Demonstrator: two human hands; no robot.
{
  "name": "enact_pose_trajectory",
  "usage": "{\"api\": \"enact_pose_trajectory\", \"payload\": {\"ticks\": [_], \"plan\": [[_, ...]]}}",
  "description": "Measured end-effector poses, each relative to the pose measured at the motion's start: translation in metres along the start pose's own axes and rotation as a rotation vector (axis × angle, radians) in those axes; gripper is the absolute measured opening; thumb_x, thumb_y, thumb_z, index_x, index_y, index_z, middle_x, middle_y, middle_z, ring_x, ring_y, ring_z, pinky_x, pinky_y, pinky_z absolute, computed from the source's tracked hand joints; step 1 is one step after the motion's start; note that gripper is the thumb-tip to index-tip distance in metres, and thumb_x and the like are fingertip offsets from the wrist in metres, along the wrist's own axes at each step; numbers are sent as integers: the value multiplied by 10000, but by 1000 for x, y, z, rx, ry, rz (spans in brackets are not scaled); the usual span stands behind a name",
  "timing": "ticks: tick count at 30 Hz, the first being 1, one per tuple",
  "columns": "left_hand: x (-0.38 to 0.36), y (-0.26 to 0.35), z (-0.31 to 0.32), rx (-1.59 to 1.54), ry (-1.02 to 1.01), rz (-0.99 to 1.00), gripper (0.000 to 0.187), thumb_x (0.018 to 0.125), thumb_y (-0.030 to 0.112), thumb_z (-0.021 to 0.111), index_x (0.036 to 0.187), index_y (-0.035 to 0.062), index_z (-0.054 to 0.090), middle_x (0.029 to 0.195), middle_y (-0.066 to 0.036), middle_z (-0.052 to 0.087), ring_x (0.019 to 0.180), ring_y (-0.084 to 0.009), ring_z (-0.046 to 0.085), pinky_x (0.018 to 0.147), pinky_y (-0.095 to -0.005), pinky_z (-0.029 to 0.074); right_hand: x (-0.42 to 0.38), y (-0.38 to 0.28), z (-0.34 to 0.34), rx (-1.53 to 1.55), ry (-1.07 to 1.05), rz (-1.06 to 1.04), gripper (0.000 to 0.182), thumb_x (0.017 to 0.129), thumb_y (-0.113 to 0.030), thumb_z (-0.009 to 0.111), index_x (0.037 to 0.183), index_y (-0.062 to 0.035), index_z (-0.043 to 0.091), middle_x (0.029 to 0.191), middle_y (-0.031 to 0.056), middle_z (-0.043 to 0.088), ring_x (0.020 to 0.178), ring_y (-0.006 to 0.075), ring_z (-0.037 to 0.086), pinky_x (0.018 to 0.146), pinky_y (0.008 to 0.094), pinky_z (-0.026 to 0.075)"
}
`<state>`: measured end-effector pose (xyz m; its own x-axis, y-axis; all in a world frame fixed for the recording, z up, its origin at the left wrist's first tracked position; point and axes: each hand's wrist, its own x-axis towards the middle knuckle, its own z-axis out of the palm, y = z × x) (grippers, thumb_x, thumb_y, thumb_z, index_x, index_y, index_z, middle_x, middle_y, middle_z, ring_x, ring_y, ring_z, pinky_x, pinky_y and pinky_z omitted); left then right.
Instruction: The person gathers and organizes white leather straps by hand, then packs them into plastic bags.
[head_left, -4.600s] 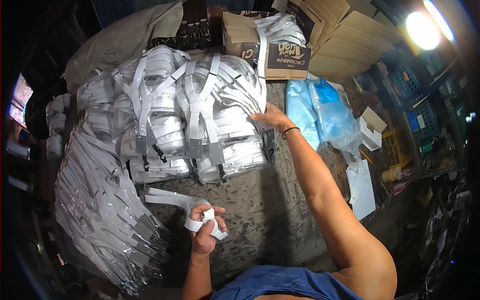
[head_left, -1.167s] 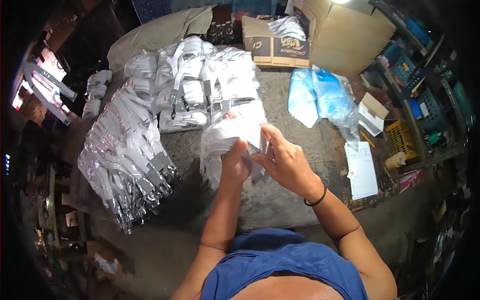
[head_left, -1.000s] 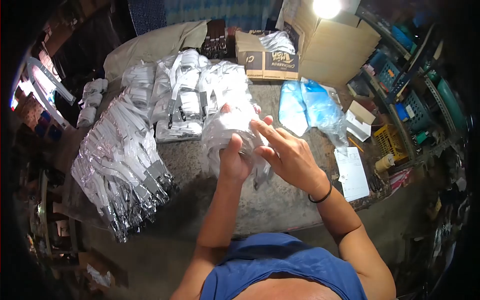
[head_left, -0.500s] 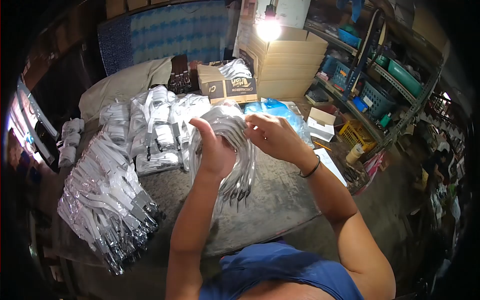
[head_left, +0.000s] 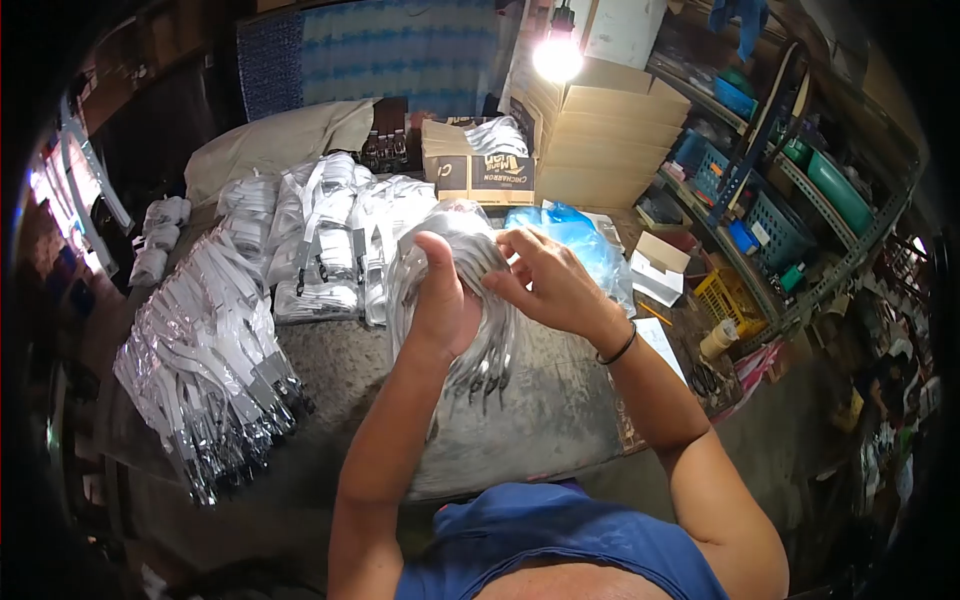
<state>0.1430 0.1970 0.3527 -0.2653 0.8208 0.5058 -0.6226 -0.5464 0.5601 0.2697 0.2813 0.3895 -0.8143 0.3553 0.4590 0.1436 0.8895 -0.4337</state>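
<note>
A thick bundle of whitish strap lanyards point(head_left: 450, 222) in shiny clear wrapping hangs draped over my left hand point(head_left: 442, 305). That hand's thumb points up and its fingers go under the bundle, mostly hidden. Dark clip ends dangle below, just over the table. At the bundle's right edge, my right hand point(head_left: 558, 288) has bent fingers and thumb on some of the straps; the fingertips are partly covered. Left of my arms lies a fanned pile of wrapped lanyards point(head_left: 205, 360), with dark clips at its near end.
Bagged stacks of white straps point(head_left: 320, 235) fill the table's back left. Behind them stand an open printed carton point(head_left: 480, 175) and folded cardboard point(head_left: 620, 120). Blue plastic point(head_left: 570, 240), a small white box point(head_left: 657, 270) and a bottle point(head_left: 716, 338) sit right. Shelves point(head_left: 760, 160) rise beyond; a lit bulb point(head_left: 557, 60) hangs above.
The view has shifted, so the background sits farther right. My right thumb has come lower and farther left onto the straps, with the fingers spread more. My left hand keeps the bundle.
</note>
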Motion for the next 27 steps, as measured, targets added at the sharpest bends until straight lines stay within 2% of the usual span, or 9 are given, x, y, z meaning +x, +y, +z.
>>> {"api": "enact_pose_trajectory", "payload": {"ticks": [3,6,7,11,13,17,20,21,27], "plan": [[2,-19,9,-10,231,-94,575,892,538,525,1187,45,502,1074,-76,592,992,-212,597,896,-373,483,-22,21,-7,57,57,-164,639,801,-306,721,1304,0,473,1068,198,559,1003,289,575,709,343,524],[10,-61,5,-123,298,7,392,886,321,642,1153,59,526,1020,-59,605,940,-207,619,840,-369,513,-45,49,-7,-24,85,-165,647,799,-280,719,1318,3,457,1165,200,532,1066,327,534,861,394,487],[11,-79,-1,-158,270,-19,374,938,245,569,1255,73,469,1108,-80,583,1049,-207,581,895,-362,491,-50,60,-7,-2,96,-176,636,791,-241,726,1320,-5,463,1216,198,516,1103,350,504,949,413,430],[17,-121,26,-74,424,55,330,895,241,641,1166,87,532,1009,-30,599,913,-156,617,808,-320,511,-72,93,-23,24,115,-252,631,765,-253,735,1291,-24,473,1208,212,478,1111,372,508,887,407,468],[17,-144,16,14,474,-29,339,897,232,641,1188,104,525,1016,-15,586,921,-132,605,793,-295,501,-77,100,-40,104,15,-95,670,710,-253,777,1274,-44,482,1189,207,479,1089,379,524,877,415,473],[17,-144,44,140,341,-88,465,919,361,594,1263,74,471,1136,-37,559,1030,-135,564,839,-302,482,-70,96,-58,127,-5,-42,987,612,-364,856,1384,-36,338,1201,221,524,1087,378,510,981,420,387],[20,-132,45,166,120,-31,577,952,496,430,1351,82,381,1252,-73,520,1156,-188,518,961,-348,440,-55,99,-55,166,-3,-216,1015,605,-363,861,1400,-41,319,1238,236,518,1050,364,533,956,402,403],[20,-125,49,261,71,12,690,915,598,370,1369,78,355,1327,-79,470,1239,-203,453,1036,-378,370,-51,93,-59,187,-93,-97,1053,587,-401,862,1404,-31,310,1226,244,533,1036,339,569,907,381,433],[22,-110,41,339,83,95,738,906,630,359,1379,64,337,1331,-72,462,1260,-200,425,1059,-365,327,-30,82,-57,144,-124,-21,903,697,-371,764,1398,-12,322,1074,260,603,950,331,624,809,371,476]]}}
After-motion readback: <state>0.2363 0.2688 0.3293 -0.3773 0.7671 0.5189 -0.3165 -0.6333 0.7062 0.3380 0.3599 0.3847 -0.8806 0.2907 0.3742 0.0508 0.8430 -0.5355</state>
